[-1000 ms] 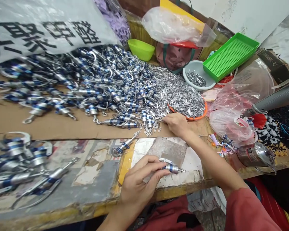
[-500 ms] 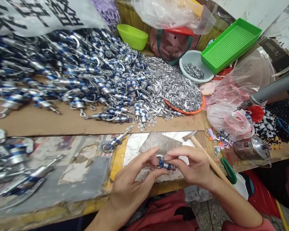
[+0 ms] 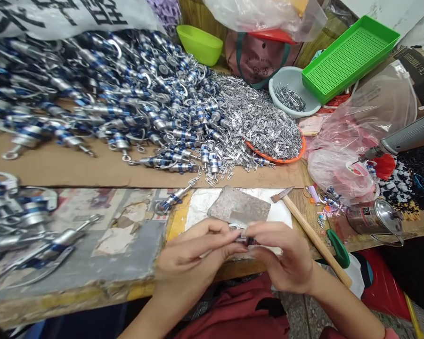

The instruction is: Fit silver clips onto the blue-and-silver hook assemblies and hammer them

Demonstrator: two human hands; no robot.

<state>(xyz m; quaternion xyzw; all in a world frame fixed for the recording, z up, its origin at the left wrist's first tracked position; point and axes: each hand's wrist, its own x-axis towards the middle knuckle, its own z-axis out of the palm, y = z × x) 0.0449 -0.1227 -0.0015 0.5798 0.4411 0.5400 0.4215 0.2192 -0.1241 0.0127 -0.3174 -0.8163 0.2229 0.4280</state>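
My left hand (image 3: 191,261) and my right hand (image 3: 284,259) meet at the near edge of the table, fingers pinched together on one small silver-and-blue metal clasp (image 3: 243,238), mostly hidden between the fingertips. Just beyond my hands lies a grey stone block (image 3: 238,207) on a white sheet. A hammer (image 3: 313,235) with a wooden handle lies to the right of the block. A big heap of the same blue-and-silver clasps (image 3: 127,103) covers the cardboard further back, beside a pile of small flat silver links (image 3: 265,127).
An orange-rimmed tray (image 3: 289,157) holds the silver links. Behind it stand a pale bowl of metal pins (image 3: 289,96), a lime-green bowl (image 3: 199,44) and a green perforated tray (image 3: 349,56). Plastic bags, a metal tin (image 3: 372,219) and black parts crowd the right. More clasps (image 3: 21,221) lie at left.
My right hand came back from the pile of silver links to join my left hand on the clasp; both hands now pinch it closer together. The view shifted slightly.
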